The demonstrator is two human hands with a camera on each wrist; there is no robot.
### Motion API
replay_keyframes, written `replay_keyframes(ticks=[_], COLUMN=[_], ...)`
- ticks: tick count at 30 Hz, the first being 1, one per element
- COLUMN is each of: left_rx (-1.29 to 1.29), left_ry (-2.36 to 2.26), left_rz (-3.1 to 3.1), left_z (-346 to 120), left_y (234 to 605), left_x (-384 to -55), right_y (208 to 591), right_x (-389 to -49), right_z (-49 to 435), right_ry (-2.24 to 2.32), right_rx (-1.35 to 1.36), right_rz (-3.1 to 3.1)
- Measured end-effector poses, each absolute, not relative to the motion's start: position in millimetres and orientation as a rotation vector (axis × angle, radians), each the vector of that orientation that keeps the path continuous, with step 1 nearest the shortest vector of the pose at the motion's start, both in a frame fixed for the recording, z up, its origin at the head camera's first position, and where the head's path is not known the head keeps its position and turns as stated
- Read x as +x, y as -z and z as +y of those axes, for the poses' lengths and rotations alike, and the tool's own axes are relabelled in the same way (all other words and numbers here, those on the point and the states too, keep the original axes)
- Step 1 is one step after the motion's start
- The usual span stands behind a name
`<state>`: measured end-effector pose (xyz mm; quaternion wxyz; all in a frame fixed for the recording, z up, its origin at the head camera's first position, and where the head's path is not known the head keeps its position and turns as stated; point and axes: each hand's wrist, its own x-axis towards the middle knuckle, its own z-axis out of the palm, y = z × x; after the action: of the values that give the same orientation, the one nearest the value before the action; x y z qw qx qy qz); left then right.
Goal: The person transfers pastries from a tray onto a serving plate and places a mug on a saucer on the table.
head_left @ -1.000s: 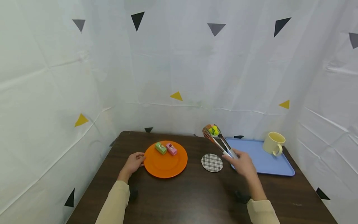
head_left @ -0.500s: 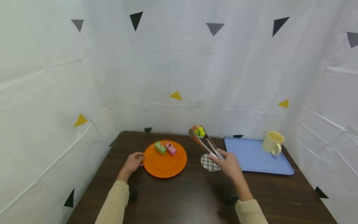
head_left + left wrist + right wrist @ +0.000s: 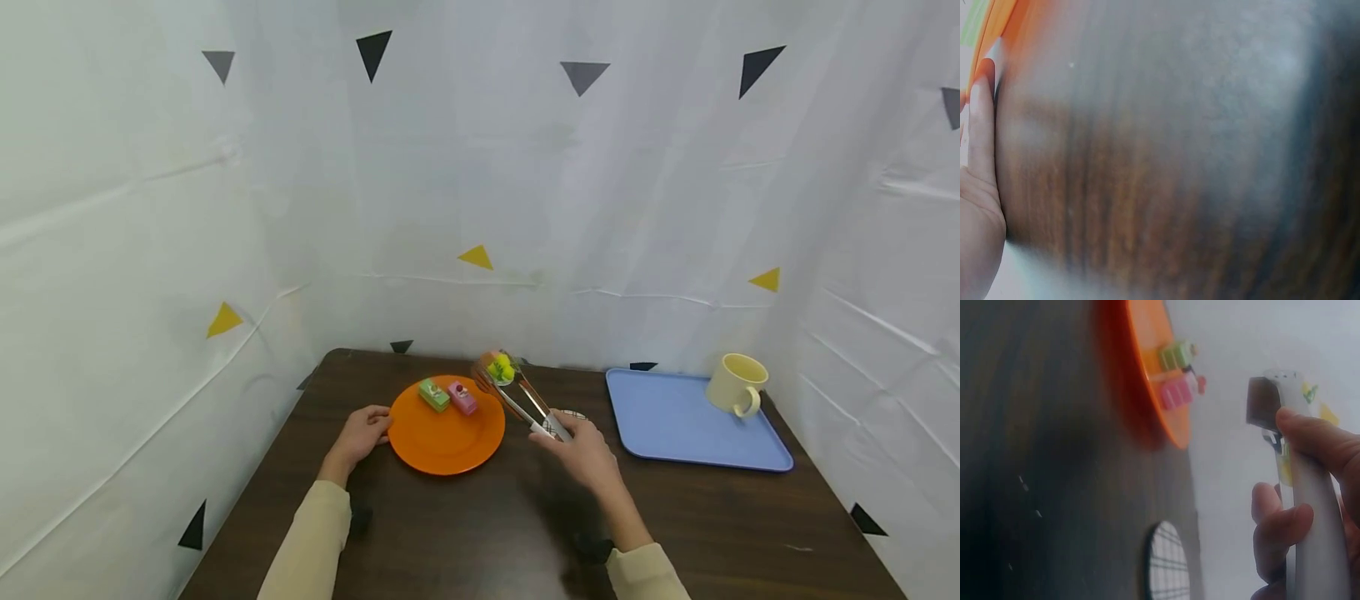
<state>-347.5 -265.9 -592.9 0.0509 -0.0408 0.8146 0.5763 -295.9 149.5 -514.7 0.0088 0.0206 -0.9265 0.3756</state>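
My right hand (image 3: 585, 450) grips metal tongs (image 3: 542, 406) with pale handles. Their tips hold a small piece with yellow and green topping (image 3: 501, 369), just above the far right rim of the orange plate (image 3: 442, 446). On that plate a green toy cake (image 3: 434, 395) and a pink toy cake (image 3: 462, 398) lie side by side. My left hand (image 3: 362, 435) holds the plate's left rim between fingers and thumb. In the left wrist view, a finger (image 3: 982, 125) reaches to the orange edge. The right wrist view shows the thumb and curled fingers around the tongs' handle (image 3: 1316, 531).
A checked round coaster (image 3: 1169, 565) lies right of the plate, partly hidden by my right hand in the head view. Farther right is a blue tray (image 3: 675, 417) with a pale yellow mug (image 3: 729, 385). White curtains (image 3: 420, 208) surround the dark table (image 3: 450, 533).
My right hand has carried the tongs and the yellow-topped piece leftward, from beside the blue tray, past the coaster, to the plate's edge. My left hand has stayed at the plate's rim.
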Motion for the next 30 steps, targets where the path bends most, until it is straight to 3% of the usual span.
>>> replay_keyframes(ticks=[30], left_rx=[-0.173], left_ry=[-1.735], left_rz=[2.464], left_z=[-268], left_y=[594], left_x=[-351], right_y=[554], right_x=[-281], right_z=[100], right_ry=[-1.058], right_rx=[0.189], right_rz=[-2.999])
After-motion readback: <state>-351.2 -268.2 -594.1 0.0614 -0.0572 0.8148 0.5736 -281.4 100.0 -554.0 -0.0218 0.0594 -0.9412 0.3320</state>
